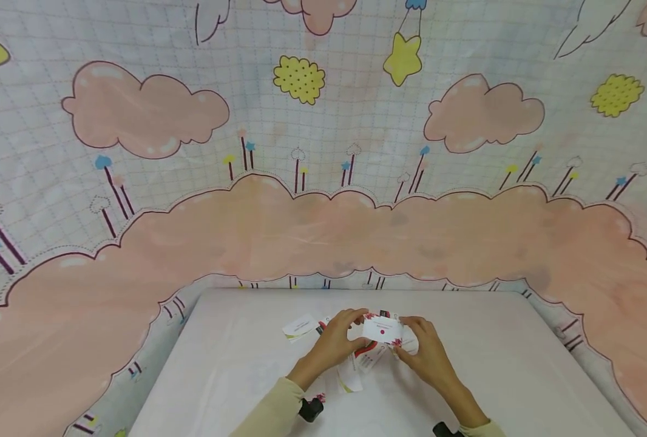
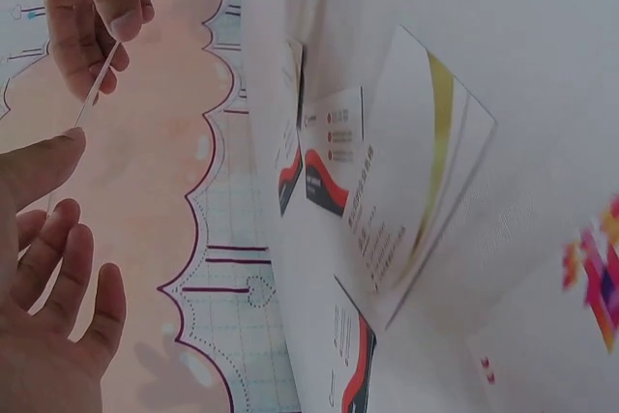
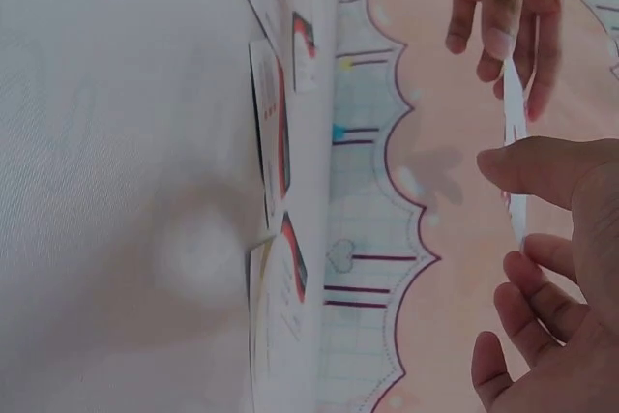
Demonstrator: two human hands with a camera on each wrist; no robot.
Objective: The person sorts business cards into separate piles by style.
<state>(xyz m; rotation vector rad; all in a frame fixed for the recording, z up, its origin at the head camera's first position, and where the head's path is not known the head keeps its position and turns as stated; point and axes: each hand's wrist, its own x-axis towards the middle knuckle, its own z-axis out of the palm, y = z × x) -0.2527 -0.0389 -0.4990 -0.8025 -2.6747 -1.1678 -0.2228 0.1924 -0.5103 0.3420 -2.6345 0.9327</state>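
Note:
Between both hands a white business card [image 1: 382,329] with pink-red corner patterns and a red dot is held up above the table. My left hand [image 1: 335,338] pinches its left end between thumb and fingers. At the other end, my right hand [image 1: 427,353] pinches it the same way. Seen from the left wrist, the held card [image 2: 95,89] shows almost edge-on; the right wrist view gives the card [image 3: 514,147] as a thin strip too. Beneath the hands lie several loose cards, among them a white one with a gold stripe [image 2: 406,162] and a red-and-black one [image 2: 329,147].
The cards are spread over a white table [image 1: 236,340], some overlapping. One card [image 1: 300,328] lies apart at the left of the group. A patterned cloth backdrop [image 1: 356,237] with clouds and stars rises behind the table. Dark wrist straps [image 1: 311,409] sit on the forearms.

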